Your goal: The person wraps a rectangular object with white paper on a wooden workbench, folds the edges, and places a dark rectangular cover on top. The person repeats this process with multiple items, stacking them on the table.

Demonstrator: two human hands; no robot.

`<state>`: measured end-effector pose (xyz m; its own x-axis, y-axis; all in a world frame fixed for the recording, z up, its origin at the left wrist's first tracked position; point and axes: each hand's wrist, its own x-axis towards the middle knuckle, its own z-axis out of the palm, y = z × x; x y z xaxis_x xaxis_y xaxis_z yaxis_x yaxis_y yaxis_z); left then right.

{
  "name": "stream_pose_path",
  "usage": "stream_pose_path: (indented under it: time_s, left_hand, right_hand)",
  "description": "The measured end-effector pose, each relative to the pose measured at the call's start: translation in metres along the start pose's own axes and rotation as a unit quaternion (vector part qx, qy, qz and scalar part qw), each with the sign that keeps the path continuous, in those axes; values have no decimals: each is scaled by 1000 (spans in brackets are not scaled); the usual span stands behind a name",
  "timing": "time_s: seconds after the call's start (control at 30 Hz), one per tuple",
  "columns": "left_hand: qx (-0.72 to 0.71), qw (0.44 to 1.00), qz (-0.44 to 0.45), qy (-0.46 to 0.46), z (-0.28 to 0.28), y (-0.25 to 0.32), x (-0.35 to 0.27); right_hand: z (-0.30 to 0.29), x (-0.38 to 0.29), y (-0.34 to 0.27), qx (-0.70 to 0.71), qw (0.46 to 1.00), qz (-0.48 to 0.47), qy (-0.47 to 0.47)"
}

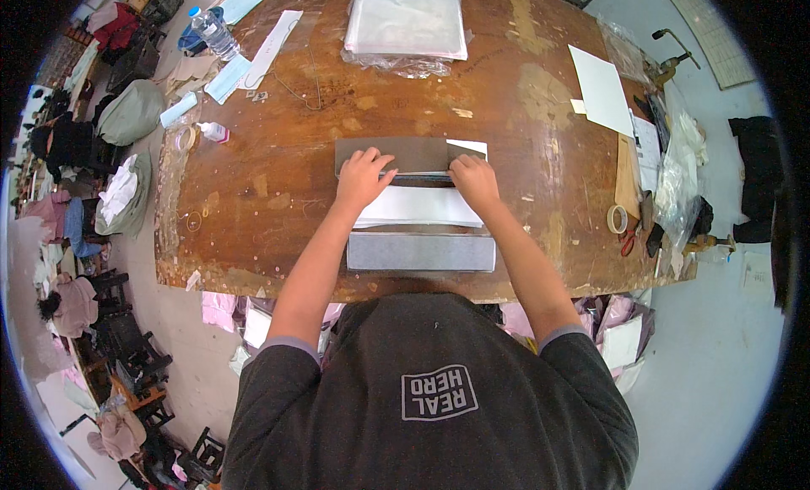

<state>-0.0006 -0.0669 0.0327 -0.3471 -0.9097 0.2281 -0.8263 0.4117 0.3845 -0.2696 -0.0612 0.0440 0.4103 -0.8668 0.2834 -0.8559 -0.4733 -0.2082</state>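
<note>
A long dark brown sheet lies crosswise before me over a layered stack. My left hand has its fingers on top of the sheet and its thumb at the near edge. At the sheet's right end, my right hand pinches the edge with bent fingers. A white corner shows past the dark sheet there. Nearer me lies a stack of white strips, partly between my forearms. Closest to the table edge is a stack of grey strips.
Clear plastic bags are stacked at the far side of the wooden table. At left stand a water bottle and a small glue bottle. Tape, red-handled scissors and a white sheet lie right.
</note>
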Motion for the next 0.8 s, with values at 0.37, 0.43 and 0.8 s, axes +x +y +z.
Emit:
stream_pose_path:
  time_s: [0.37, 0.43, 0.8]
  left_hand:
    - [2, 1000, -3, 3, 1, 1, -2]
    - [18, 1000, -7, -9, 1, 2, -1]
    - [-30, 983, -128, 130, -1, 15, -7]
  right_hand:
    - [14, 11, -19, 129, 964, 230, 31]
    - [20, 27, -21, 184, 934, 307, -15]
    - [-1, 53, -85, 560, 806, 190, 24]
